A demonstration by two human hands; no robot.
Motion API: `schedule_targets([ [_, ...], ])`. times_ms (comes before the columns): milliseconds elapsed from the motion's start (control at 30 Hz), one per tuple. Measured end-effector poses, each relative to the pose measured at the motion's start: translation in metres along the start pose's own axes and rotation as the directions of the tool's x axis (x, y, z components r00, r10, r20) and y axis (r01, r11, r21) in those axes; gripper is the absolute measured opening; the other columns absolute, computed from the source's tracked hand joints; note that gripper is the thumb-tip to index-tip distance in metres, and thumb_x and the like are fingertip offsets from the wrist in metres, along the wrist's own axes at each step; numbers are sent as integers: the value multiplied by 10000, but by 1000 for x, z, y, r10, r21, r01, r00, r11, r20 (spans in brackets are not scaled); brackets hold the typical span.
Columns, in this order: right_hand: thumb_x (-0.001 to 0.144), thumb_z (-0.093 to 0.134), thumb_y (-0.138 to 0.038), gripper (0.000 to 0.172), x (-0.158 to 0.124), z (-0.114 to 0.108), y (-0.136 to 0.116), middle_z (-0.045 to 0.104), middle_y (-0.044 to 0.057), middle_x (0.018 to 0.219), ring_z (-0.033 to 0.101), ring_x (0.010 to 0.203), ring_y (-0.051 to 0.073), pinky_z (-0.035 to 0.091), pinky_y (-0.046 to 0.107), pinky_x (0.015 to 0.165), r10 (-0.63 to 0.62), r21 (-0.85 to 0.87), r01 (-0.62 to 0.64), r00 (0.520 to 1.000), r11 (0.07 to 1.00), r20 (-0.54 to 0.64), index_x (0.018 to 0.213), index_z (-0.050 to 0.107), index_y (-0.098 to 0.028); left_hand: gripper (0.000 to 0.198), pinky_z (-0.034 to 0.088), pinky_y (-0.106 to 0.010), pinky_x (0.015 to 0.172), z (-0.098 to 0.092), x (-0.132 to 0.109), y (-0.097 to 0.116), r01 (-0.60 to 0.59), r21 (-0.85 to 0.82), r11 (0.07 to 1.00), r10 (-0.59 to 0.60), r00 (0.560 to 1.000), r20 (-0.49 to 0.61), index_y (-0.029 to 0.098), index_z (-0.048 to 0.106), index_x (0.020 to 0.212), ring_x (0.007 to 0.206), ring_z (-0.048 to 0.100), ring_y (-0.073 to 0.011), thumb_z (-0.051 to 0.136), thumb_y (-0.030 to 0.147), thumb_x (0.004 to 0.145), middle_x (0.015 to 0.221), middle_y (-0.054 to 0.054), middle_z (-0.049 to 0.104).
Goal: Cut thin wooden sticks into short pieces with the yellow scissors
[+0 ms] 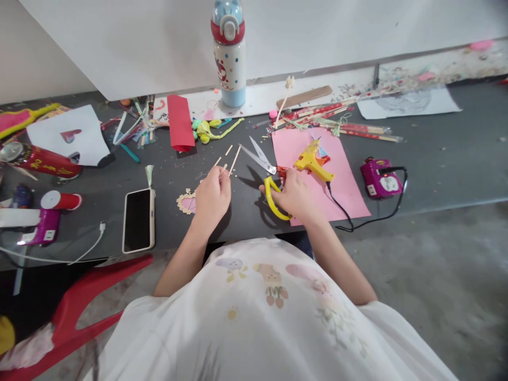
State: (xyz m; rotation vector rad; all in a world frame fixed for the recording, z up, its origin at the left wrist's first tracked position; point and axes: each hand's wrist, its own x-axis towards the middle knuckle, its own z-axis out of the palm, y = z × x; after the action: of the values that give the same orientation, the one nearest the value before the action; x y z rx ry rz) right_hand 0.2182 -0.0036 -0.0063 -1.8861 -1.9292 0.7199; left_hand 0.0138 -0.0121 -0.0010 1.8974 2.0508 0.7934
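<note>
Bench [440,159], entries running left to right.
- Red can [43,160]: resting toward the left end.
- Phone [138,222]: lying screen up by the near edge.
- Pink piece [186,202] bordered with small pale bits: lying toward the near edge, the left hand partly covering it.
- Left hand [214,190]: pinching a thin wooden stick [235,160], its free end pointing toward the far edge.
- Scissors [271,169]: blades standing apart, one point reaching close to the stick; contact cannot be told.
- Right hand [293,193]: grasping the scissors by the yellow handles.
- Glue gun [313,161]: lying on a pink sheet [349,196].
- Purple box [383,180]: sitting near the near edge, toward the right end.

Handling note: for trimming, seating the stick deep toward the pivot, square to the blades, is probably giving the cleanest cut; fingertips should be staying clear.
</note>
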Motion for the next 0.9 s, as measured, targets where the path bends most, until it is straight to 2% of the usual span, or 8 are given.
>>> schedule_targets([
  [67, 756, 580, -626, 532, 1, -9, 3, 626, 104, 915, 589, 818, 258, 453, 372, 725, 34, 110, -43, 996, 993, 83, 1010, 501, -166, 279, 366, -260, 659, -2, 3, -8, 13, -14, 1000, -13, 1000, 14, 223, 591, 905, 716, 598, -163, 328, 301, 954, 753, -28, 652],
  [167, 748, 602, -598, 449, 1, -18, 5, 612, 40, 801, 567, 695, 202, 426, 319, 629, 52, 175, -79, 987, 981, 155, 931, 507, -199, 278, 369, -266, 676, -5, 7, -17, 58, -3, 998, -58, 997, 43, 221, 602, 887, 747, 599, -173, 339, 283, 948, 735, -27, 648],
  [267, 743, 619, -571, 419, -1, -18, 4, 620, 32, 824, 576, 710, 189, 422, 302, 622, 68, 214, -117, 973, 970, 221, 925, 514, -209, 282, 370, -260, 671, -8, 8, -17, 82, -22, 996, -80, 993, 87, 224, 615, 907, 726, 590, -161, 348, 303, 952, 739, -13, 646],
  [400, 744, 627, -551, 400, -8, -11, -5, 630, 20, 835, 586, 723, 179, 422, 284, 624, 41, 246, -124, 948, 961, 317, 935, 516, -217, 307, 378, -245, 653, -8, 6, -11, 45, -128, 991, -28, 991, 131, 228, 619, 964, 677, 579, -138, 343, 361, 967, 717, 4, 628],
  [633, 734, 655, -535, 504, -19, -3, -19, 641, 36, 889, 592, 742, 175, 423, 273, 631, -38, 271, -63, 935, 961, 353, 1090, 531, -201, 305, 378, -239, 637, -4, 2, -1, -42, -190, 981, 66, 990, 124, 211, 603, 913, 654, 561, -126, 337, 350, 971, 724, 2, 624],
  [900, 739, 644, -546, 504, -21, -3, -22, 624, 12, 823, 581, 705, 170, 415, 273, 610, -61, 276, -43, 933, 960, 355, 1096, 524, -210, 289, 385, -258, 629, -9, -2, 7, -87, -177, 980, 111, 985, 131, 214, 574, 834, 647, 572, -136, 349, 341, 965, 692, 5, 610],
])
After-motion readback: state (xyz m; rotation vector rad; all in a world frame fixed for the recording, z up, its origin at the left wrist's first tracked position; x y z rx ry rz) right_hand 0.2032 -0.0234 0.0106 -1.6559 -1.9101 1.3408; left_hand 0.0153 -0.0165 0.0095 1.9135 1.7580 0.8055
